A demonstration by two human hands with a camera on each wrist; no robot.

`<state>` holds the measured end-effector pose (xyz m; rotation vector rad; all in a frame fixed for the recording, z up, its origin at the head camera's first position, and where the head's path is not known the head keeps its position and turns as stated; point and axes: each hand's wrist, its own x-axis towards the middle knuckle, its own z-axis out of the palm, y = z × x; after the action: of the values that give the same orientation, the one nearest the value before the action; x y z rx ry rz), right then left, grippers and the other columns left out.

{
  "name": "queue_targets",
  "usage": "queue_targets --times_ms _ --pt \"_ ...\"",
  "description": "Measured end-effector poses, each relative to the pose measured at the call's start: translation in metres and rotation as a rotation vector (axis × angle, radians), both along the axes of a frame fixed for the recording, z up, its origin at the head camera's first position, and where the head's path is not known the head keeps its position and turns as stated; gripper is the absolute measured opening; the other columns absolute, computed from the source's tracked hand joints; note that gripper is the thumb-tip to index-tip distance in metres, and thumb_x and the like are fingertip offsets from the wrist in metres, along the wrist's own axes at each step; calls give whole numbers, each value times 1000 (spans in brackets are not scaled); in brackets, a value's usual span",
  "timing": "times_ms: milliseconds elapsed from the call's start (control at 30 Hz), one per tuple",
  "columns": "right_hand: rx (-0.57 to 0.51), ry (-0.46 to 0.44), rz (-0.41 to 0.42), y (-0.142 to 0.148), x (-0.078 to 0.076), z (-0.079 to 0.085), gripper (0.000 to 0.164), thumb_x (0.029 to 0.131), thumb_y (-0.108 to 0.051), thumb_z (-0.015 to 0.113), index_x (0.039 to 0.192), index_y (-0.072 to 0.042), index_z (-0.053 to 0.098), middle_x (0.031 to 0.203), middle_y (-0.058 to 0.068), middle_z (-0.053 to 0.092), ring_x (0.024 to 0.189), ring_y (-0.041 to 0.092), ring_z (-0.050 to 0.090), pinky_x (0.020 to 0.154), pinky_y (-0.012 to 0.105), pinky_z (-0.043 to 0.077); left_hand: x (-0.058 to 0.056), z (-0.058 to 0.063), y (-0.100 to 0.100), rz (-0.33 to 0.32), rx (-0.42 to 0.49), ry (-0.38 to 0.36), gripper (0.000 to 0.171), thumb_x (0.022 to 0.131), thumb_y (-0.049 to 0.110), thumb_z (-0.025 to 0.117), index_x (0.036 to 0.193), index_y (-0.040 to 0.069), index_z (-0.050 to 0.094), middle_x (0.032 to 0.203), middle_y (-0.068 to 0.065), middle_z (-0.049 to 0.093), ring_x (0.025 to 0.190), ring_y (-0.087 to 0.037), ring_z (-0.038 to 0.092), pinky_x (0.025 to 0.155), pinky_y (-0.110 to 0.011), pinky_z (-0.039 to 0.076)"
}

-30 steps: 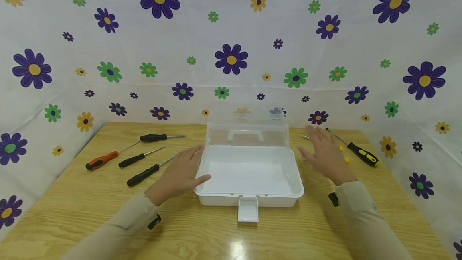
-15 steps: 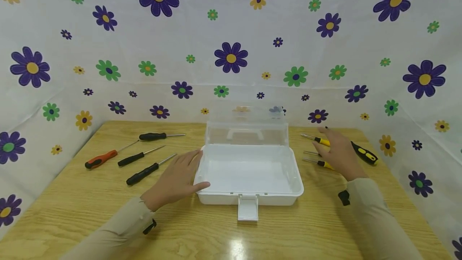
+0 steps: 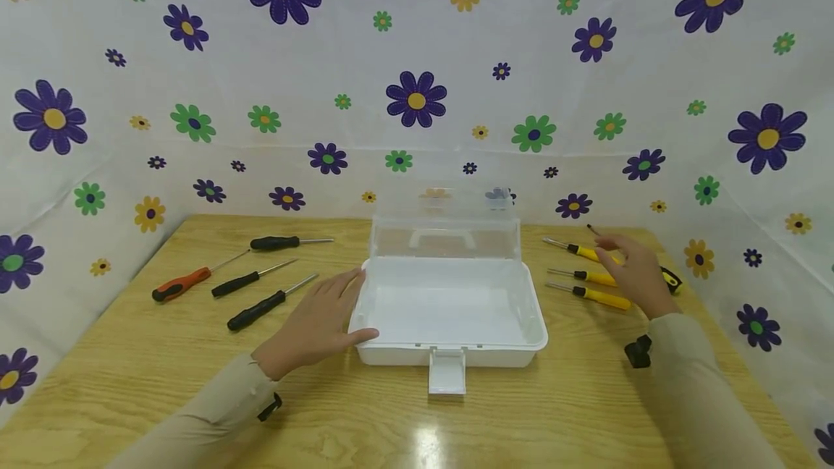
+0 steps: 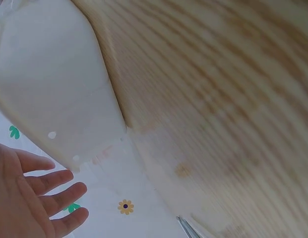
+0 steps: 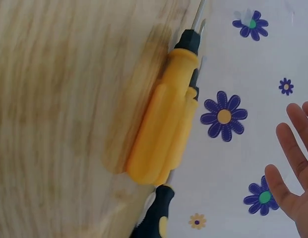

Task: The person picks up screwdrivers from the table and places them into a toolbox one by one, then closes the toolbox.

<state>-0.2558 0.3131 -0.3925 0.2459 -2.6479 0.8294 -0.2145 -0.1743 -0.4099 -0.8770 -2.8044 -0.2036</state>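
Observation:
My left hand rests against the left rim of a white plastic toolbox, fingers extended. The box stands with its clear lid raised at the back and its front latch hanging down. At the right, my right hand hovers above a black-and-yellow screwdriver, hiding most of it. Its fingers hold nothing; in the right wrist view the hand is spread, apart from the handles. Beside it lie three yellow-handled screwdrivers, the nearest lowest in the head view.
Left of the box lie an orange-and-black screwdriver and three black-handled ones: a rear one, a middle one and a front one. A flower-printed white cloth surrounds the wooden table at the back and sides.
My right hand has moved rightward from over the yellow screwdrivers to over the black-and-yellow one, uncovering the yellow handles. The left hand stays at the box rim.

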Motion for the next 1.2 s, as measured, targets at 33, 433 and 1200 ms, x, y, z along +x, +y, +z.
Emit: queue_targets --times_ms 33,433,1200 --pt "-12 -10 -5 2 0 0 35 98 -25 49 118 2 59 111 26 63 105 42 55 87 59 44 0 0 0 -3 3 -6 91 84 62 54 145 -2 30 148 -19 35 134 -35 37 107 -55 31" --pt "-45 -129 -44 19 -2 -8 35 99 -23 46 115 5 61 109 27 62 105 43 53 90 61 41 3 2 0 1 -15 -59 102 79 70 53 146 -2 26 152 -20 29 136 -36 34 108 -55 30" --pt "1 -203 -69 28 -6 -17 33 99 -24 47 112 3 62 105 24 65 96 37 57 77 49 47 6 6 2 35 -128 9 104 77 73 51 142 -6 33 144 -20 42 127 -36 46 106 -53 34"
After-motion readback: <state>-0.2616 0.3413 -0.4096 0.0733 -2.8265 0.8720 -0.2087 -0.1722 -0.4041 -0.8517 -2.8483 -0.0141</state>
